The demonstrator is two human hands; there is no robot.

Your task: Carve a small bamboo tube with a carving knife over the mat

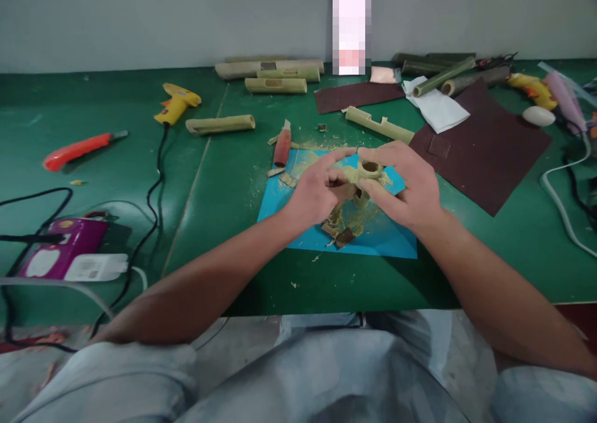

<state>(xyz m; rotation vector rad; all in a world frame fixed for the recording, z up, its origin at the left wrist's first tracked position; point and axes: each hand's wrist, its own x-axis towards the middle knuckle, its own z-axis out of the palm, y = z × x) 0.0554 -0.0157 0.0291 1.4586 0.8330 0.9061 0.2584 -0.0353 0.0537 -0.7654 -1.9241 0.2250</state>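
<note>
Two bare hands at a bamboo piece held above a blue sheet

The right hand [405,186] is bent into a half-open curve, its thumb and forefinger closed on opposite sides of a short bamboo piece [368,175]; the hollow end of the piece faces up. The left hand [317,190] approaches from the other side, its forefinger stretched toward the far side of the rim and its remaining fingers curled inward. Whether the left hand grips the piece or merely steadies it cannot be told, since the contact is partly hidden. The bamboo piece is held over the blue sheet [396,241], which lies near the front edge of the green table [224,211]. Pale shavings cover much of the sheet, and dark scraps [345,237] lie close to its front edge. A red-handled tool [282,148] lies at the sheet's far left corner. Beyond the sheet's far edge rests a notched bamboo length [377,124], one end adjoining a brown sheet [494,174] on the table's right part. Further bamboo tubes [276,86] lie along the table's far edge. Toward the left are a yellow glue gun [177,104], a red cutter [81,149] and, nearer the front edge, a purple power strip [84,236].
</note>
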